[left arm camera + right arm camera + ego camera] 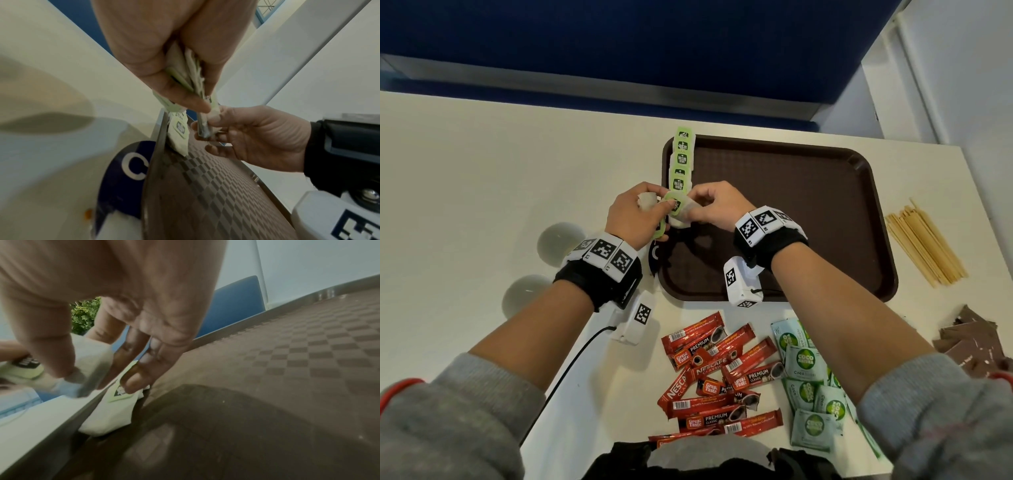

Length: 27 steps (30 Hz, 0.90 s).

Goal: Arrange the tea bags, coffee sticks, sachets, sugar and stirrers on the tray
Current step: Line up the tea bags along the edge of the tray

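Note:
A brown tray [791, 212] lies on the white table. A row of green-tagged tea bags [681, 161] runs along its left edge. My left hand [635, 214] grips a bunch of tea bags [189, 73] just left of the tray. My right hand [714, 205] pinches one tea bag [679, 210] at the bunch, thumb and forefinger on it [88, 360]. Another tea bag [115, 410] lies against the tray's rim [68, 418] below my fingers. Red coffee sticks [719, 377], green sugar sachets [808, 387], brown sachets [972, 346] and wooden stirrers [924, 243] lie on the table.
A round blue sticker with a white letter C [127, 175] sits on the table by the tray's left rim. A blue partition [619, 51] stands behind the table. A black cable [571, 363] runs from my left wrist.

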Each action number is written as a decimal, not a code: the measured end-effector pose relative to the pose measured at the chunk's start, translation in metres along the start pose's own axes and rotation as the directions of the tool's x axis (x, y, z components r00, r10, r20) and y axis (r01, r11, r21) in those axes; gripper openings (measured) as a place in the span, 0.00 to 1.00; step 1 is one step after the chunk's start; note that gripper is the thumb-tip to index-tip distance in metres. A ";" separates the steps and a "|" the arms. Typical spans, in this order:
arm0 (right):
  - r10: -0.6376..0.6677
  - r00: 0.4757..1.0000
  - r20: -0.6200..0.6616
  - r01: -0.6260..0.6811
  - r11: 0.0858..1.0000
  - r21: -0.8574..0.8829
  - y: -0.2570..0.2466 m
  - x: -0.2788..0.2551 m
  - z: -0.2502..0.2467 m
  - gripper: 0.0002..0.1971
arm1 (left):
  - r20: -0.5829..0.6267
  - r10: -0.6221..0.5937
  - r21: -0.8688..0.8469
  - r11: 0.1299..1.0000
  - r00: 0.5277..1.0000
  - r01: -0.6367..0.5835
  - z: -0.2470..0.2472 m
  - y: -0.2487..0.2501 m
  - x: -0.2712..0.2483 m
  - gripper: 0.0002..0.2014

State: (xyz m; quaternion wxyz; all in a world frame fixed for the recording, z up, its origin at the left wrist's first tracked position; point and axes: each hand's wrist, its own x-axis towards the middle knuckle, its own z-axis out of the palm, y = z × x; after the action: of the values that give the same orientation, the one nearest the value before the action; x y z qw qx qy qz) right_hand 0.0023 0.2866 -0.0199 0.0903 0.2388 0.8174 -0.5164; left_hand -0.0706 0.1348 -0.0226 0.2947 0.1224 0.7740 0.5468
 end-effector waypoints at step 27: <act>0.139 0.990 -0.017 -0.137 0.988 0.075 0.015 0.005 0.012 0.08 | -0.062 -0.008 -0.009 1.000 0.998 0.008 -0.007 0.000 -0.001 0.05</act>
State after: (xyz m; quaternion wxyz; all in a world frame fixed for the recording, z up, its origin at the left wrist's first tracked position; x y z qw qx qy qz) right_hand 0.0039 0.2824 -0.0391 0.1080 0.3035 0.7804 -0.5359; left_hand -0.0742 0.1292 -0.0206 0.2732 0.1008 0.7809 0.5527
